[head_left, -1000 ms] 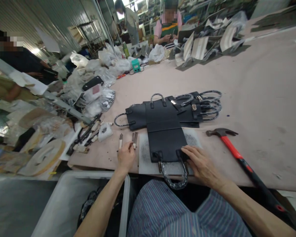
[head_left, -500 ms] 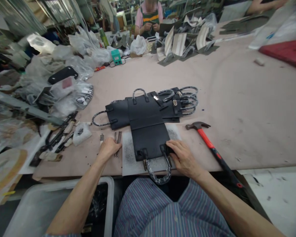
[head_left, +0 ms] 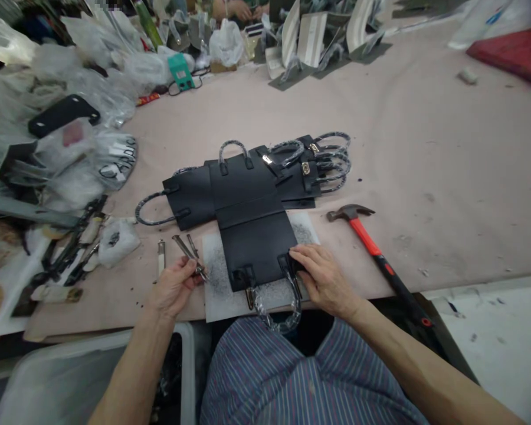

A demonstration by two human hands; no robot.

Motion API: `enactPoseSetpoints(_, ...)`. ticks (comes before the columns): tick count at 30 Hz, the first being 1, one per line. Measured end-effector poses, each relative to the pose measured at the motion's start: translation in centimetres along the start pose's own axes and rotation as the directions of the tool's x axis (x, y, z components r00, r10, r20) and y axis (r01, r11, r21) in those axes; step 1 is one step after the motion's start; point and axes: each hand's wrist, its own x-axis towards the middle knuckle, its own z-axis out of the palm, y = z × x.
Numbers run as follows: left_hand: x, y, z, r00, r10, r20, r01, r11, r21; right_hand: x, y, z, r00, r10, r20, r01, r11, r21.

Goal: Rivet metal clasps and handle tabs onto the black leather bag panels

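Observation:
My left hand (head_left: 172, 289) is closed, with a slim metal punch (head_left: 183, 245) pinched between thumb and fingers, just above the table. A second thin metal rod (head_left: 192, 245) lies beside it. My right hand (head_left: 323, 277) grips the right edge of a black bag panel (head_left: 259, 245) by the base of its handle, thumb underneath. The plastic-wrapped handle (head_left: 278, 324) hangs over the table's front edge. Under the panel lies a speckled white board (head_left: 215, 277). More black bag pieces (head_left: 188, 195) with wrapped handles and gold-coloured clasps are stacked behind.
A claw hammer (head_left: 376, 254) with a red and black handle rests to the right. On the left are a small plastic bag (head_left: 118, 242), several tools and heaped clear bags (head_left: 79, 82). A translucent bin (head_left: 188, 366) stands below the table's front left. Grey bag parts (head_left: 312, 41) lie at the back.
My left hand has lifted the metal punch from the table and turned, tilting it. My right hand stays on the panel's edge. The view has tipped downward.

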Motion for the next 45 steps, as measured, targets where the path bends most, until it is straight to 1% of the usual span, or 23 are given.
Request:
enactPoseSetpoints(2, -0.6, -0.5, 1.8, 0.998, 0.038, 0.048, -0.033, 0.994, -0.1, 0.1, -0.1, -0.1, 1.0, 0.003, 0.008, -0.003, 1.0, -0.004)
enactPoseSetpoints(4, -1.0, -1.2, 4.0, 0.991, 0.1, 0.084, -0.088, 0.987, -0.133, 0.1, -0.2, -0.2, 1.0, 0.011, 0.017, -0.011, 1.0, -0.005)
enactPoseSetpoints(6, -1.2, -2.1, 6.1, 0.978, 0.185, 0.1, -0.175, 0.979, -0.105, 0.2, -0.2, -0.2, 1.0, 0.012, 0.02, -0.012, 1.0, -0.003)
enactPoseSetpoints(8, -1.2, -3.1, 7.8, 0.952, 0.283, 0.119, -0.279, 0.959, -0.05, 0.2, -0.2, -0.2, 1.0, 0.006, 0.017, -0.006, 1.0, 0.001)
enactPoseSetpoints(11, -1.1, -4.3, 9.1, 0.9, 0.398, 0.179, -0.41, 0.911, 0.038, 0.2, -0.2, -0.2, 1.0, 0.008, 0.014, -0.008, 1.0, 0.003)
enactPoseSetpoints(14, -1.2, -5.2, 9.2, 0.856, 0.473, 0.207, -0.501, 0.859, 0.106, 0.2, -0.2, -0.3, 1.0, 0.021, 0.022, -0.021, 1.0, 0.002)
enactPoseSetpoints(17, -1.4, -5.8, 8.9, 0.832, 0.517, 0.201, -0.546, 0.827, 0.136, 0.3, -0.2, -0.4, 1.0, 0.02, 0.019, -0.02, 1.0, 0.002)
enactPoseSetpoints(22, -1.5, -6.2, 8.9, 0.817, 0.534, 0.216, -0.573, 0.794, 0.205, 0.3, -0.3, -0.5, 1.0, 0.013, 0.009, -0.013, 1.0, 0.007)
enactPoseSetpoints(31, -1.4, -6.5, 8.9, 0.805, 0.547, 0.232, -0.59, 0.781, 0.206, 0.3, -0.2, -0.4, 1.0, 0.014, 0.008, -0.015, 1.0, 0.011)
enactPoseSetpoints(36, -1.3, -6.8, 8.9, 0.788, 0.561, 0.252, -0.614, 0.746, 0.259, 0.4, -0.3, -0.5, 1.0, 0.026, 0.012, -0.026, 1.0, 0.015)
enactPoseSetpoints(40, -1.5, -7.1, 9.0, 0.758, 0.594, 0.271, -0.652, 0.677, 0.342, 0.4, -0.3, -0.5, 1.0, 0.022, 0.007, -0.022, 0.999, 0.023)
enactPoseSetpoints(45, -1.6, -7.2, 9.2, 0.713, 0.623, 0.321, -0.69, 0.54, 0.482, 0.4, -0.4, -0.6, 0.999, 0.033, 0.011, -0.033, 0.999, 0.034)
